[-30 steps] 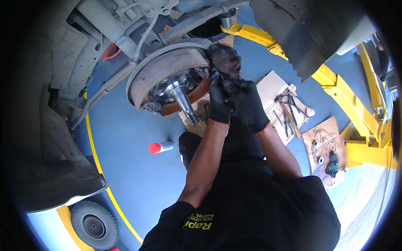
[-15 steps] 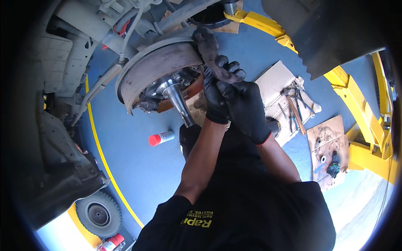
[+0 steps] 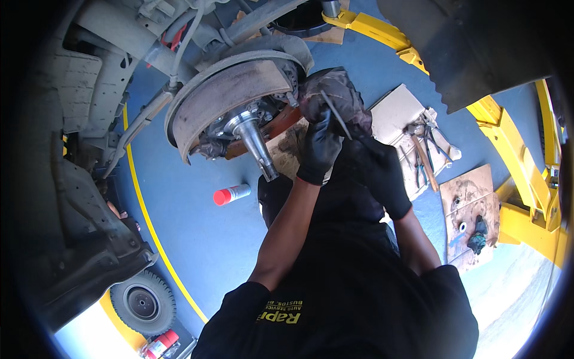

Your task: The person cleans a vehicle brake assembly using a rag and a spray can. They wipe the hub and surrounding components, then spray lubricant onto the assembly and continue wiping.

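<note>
My left hand [image 3: 320, 146], in a black glove, is closed around a thin grey metal rod [image 3: 336, 113] that slants across its fingertips. A dark, crumpled rag [image 3: 344, 90] bunches up behind the rod, beside the brake assembly. My right hand [image 3: 382, 176], gloved too, is closed at the rag's lower end; its fingertips blend into the dark cloth. To the left of my hands, the exposed drum brake carries a curved brake shoe [image 3: 236, 93], with a bare steel spindle [image 3: 256, 143] sticking out of its middle toward me.
A red-capped spray can [image 3: 232, 194] lies on the blue floor. Hand tools, including a hammer [image 3: 423, 157], rest on cardboard at the right. Beyond stands a yellow lift arm [image 3: 505, 140]. The vehicle's underbody [image 3: 89, 90] fills the left, with a tire [image 3: 143, 303] below.
The rag has come down from the brake's upper edge and now bunches at my left hand. The metal rod has come into sight. My right hand has moved down and right, apart from the left.
</note>
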`<state>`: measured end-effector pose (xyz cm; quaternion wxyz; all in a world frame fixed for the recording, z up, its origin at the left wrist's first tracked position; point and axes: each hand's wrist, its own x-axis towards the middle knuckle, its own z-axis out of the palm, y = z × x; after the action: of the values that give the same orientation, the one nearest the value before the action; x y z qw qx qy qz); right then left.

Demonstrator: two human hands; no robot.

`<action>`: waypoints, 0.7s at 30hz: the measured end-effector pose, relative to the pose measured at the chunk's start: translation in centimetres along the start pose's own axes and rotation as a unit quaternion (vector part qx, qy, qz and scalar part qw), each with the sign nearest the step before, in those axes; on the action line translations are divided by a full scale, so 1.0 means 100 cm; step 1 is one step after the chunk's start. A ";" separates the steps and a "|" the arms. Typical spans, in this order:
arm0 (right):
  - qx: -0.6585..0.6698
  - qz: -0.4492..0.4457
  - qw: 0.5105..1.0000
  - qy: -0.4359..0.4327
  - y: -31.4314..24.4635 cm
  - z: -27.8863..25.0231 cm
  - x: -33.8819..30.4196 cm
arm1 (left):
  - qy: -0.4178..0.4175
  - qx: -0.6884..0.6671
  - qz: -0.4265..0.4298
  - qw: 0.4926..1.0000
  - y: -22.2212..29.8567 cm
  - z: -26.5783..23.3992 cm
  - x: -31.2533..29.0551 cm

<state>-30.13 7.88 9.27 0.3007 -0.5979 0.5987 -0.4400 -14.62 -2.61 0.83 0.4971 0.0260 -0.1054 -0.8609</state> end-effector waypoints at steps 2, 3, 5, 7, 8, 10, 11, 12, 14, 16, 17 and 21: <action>-0.058 -0.022 0.998 -0.008 -0.015 -0.019 -0.008 | 0.071 0.113 0.049 0.990 -0.005 -0.007 0.002; -0.040 -0.018 0.998 -0.035 -0.033 -0.035 -0.006 | 0.077 0.157 0.060 0.983 -0.003 -0.013 0.002; -0.090 -0.036 0.995 -0.038 -0.032 -0.027 -0.004 | 0.086 0.244 0.081 0.963 0.006 -0.017 0.007; -0.069 -0.083 0.994 -0.004 -0.026 -0.014 0.002 | 0.123 0.322 0.123 0.930 0.008 -0.005 0.008; -0.020 -0.077 0.997 0.000 -0.026 -0.011 0.012 | 0.140 0.360 0.146 0.911 0.009 0.008 0.011; 0.083 -0.022 0.996 -0.015 -0.032 -0.006 0.035 | 0.163 0.376 0.142 0.901 0.009 0.037 0.017; 0.136 0.027 0.990 -0.038 -0.036 -0.005 0.047 | 0.174 0.385 0.141 0.895 0.009 0.044 0.017; 0.102 0.010 0.994 -0.045 -0.035 -0.005 0.056 | 0.177 0.379 0.157 0.895 0.007 0.044 0.018; 0.034 -0.027 0.997 -0.064 -0.036 -0.005 0.070 | 0.186 0.367 0.194 0.890 -0.002 0.035 0.017; 0.003 -0.055 0.997 -0.052 -0.041 -0.006 0.072 | 0.193 0.354 0.229 0.886 -0.009 0.028 0.018; -0.012 -0.069 0.997 -0.045 -0.046 -0.008 0.073 | 0.180 0.367 0.238 0.881 -0.007 0.026 0.019; 0.035 -0.008 0.998 -0.047 -0.078 -0.046 0.041 | 0.120 0.456 0.228 0.852 0.005 0.028 0.009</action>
<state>-31.11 5.43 18.83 0.3461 -0.6119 0.5630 -0.4345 -15.05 -3.26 3.68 0.6206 0.3284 -0.4286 -0.5686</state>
